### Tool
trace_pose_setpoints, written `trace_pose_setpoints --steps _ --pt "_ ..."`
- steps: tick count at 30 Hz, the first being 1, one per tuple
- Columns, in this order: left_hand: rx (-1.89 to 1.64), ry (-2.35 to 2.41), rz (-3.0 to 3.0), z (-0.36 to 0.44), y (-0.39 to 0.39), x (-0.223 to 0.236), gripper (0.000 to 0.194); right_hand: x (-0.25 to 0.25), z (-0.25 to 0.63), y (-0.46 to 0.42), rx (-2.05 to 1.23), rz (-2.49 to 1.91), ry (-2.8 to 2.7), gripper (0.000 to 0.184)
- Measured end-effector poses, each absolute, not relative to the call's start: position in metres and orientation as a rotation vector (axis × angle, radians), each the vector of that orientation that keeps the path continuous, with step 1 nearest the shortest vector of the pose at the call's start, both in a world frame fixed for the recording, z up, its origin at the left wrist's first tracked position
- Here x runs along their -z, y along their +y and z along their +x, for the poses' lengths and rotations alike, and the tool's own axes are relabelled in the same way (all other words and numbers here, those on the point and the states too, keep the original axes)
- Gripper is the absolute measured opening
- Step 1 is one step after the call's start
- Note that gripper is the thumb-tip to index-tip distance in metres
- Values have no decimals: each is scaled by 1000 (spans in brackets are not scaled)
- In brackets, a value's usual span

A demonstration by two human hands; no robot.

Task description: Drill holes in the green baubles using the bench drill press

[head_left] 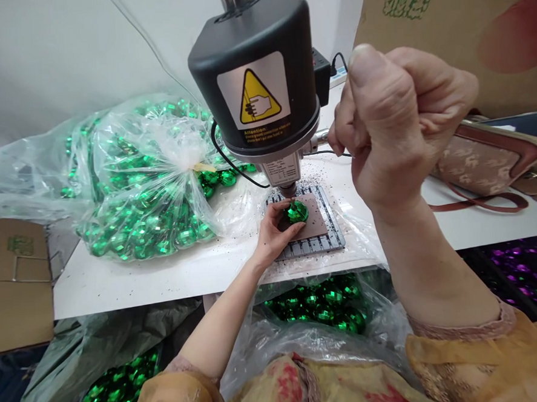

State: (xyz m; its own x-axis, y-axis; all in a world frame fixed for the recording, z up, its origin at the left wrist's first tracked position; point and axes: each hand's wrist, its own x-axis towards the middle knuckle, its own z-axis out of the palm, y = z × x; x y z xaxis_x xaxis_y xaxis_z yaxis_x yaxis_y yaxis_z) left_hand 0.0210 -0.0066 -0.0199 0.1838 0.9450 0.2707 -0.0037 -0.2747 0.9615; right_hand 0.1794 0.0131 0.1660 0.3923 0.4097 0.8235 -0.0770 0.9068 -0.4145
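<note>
My left hand (273, 232) curls its fingers and thumb around a shiny green faceted ball (297, 211). The ball sits on a brown pad (312, 213) over the slotted metal base (334, 239), directly below the tip (289, 190) of a black-housed bench press machine (256, 74). My right hand (395, 114) is closed in a fist, raised at the machine's right side. Its fingers meet the machine's metal lever (322, 138), most of which they hide.
A clear plastic bag (145, 190) of green balls lies on the white table (119, 289) at left. More green balls (320, 304) lie in plastic below the front edge. A patterned bag (475, 152) and cardboard box (449, 26) stand at right. Dark crumbs surround the base.
</note>
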Motion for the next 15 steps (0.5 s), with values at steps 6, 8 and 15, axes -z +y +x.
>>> trace_pose_setpoints --steps 6,8,15 --pt "-1244 948 1487 20 -7 22 53 -160 182 0 -326 -438 -1141 57" --pt "-1243 950 1478 20 -7 22 53 -155 183 -4 -312 -456 -1141 60" --pt "-1252 932 1461 20 -7 22 52 -136 185 -4 -288 -506 -1196 63"
